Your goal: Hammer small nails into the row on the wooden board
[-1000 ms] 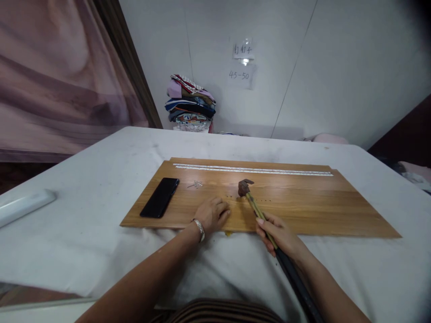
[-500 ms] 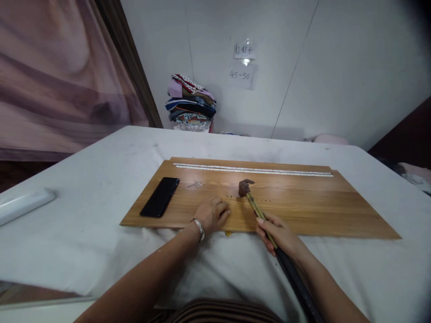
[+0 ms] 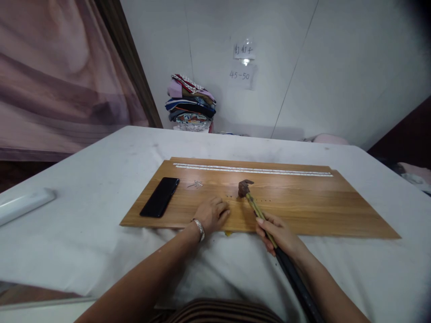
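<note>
My right hand [image 3: 279,234] is closed round a claw hammer [image 3: 259,213], gripping it partway along its yellow and black handle. The rusty brown head is low at the middle of a wooden board [image 3: 313,211], beside a row of small dark marks [image 3: 264,200]; I cannot tell whether it touches the wood. My left hand [image 3: 211,214], with a bracelet at the wrist, rests on the board near its front edge, left of the hammer. Its fingers are loosely bent and nothing shows in them. Farther left lies a small pile of nails [image 3: 195,184].
A black phone [image 3: 160,197] lies on the board's left end. Two white measuring strips [image 3: 252,170] run along its far side. The board sits on a white-covered table [image 3: 84,188]. Folded clothes [image 3: 191,103] are stacked by the wall, and a white roll [image 3: 27,204] is at left.
Almost nothing differs. The hammer head stands in nearly the same place, and both hands stay put.
</note>
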The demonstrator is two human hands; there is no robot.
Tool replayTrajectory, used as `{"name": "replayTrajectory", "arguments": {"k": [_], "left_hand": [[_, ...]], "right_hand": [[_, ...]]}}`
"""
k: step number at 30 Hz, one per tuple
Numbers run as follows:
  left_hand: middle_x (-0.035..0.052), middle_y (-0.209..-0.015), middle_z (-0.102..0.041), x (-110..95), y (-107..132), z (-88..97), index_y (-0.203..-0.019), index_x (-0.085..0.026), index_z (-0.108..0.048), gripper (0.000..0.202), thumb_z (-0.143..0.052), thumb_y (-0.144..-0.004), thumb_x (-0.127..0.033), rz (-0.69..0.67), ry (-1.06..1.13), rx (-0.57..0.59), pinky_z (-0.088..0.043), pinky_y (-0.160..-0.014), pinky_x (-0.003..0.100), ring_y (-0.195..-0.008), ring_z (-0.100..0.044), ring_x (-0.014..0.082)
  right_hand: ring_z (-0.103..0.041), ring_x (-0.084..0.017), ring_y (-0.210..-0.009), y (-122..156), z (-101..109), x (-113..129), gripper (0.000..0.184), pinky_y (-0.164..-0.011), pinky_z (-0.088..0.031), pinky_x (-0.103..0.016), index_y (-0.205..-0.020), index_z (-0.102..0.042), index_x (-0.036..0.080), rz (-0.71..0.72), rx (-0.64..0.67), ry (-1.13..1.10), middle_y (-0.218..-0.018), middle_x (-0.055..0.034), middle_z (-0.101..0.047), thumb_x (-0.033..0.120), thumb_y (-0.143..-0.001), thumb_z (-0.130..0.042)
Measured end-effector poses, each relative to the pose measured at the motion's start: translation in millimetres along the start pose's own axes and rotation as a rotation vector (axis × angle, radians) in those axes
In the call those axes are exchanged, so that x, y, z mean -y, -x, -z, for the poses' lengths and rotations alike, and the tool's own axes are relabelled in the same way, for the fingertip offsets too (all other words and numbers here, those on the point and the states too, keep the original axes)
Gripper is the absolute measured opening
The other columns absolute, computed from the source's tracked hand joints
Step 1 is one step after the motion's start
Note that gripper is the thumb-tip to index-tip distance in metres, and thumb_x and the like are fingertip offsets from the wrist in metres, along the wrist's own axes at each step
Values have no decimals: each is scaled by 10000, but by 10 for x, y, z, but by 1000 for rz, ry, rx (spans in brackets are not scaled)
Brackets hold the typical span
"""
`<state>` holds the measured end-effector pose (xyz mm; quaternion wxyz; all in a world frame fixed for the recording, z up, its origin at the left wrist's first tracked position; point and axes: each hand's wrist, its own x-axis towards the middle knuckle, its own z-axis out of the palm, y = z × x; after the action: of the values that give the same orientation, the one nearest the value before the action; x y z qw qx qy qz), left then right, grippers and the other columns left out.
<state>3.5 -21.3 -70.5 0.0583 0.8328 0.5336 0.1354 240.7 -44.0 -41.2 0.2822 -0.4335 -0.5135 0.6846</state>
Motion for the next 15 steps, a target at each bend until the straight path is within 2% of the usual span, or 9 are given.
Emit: {"name": "replayTrajectory", "arguments": {"k": [15], "left_hand": [[51, -832, -586, 15, 5, -16, -874, -209, -638, 261, -423, -910, -352, -14, 2, -14, -406, -765, 319, -809, -526, 180]], "right_hand": [[-325, -23, -288, -2, 13, -21, 374, -267, -343, -156, -716, -454, 195, 22, 9, -20, -538, 92, -433, 542, -811, -557]]}}
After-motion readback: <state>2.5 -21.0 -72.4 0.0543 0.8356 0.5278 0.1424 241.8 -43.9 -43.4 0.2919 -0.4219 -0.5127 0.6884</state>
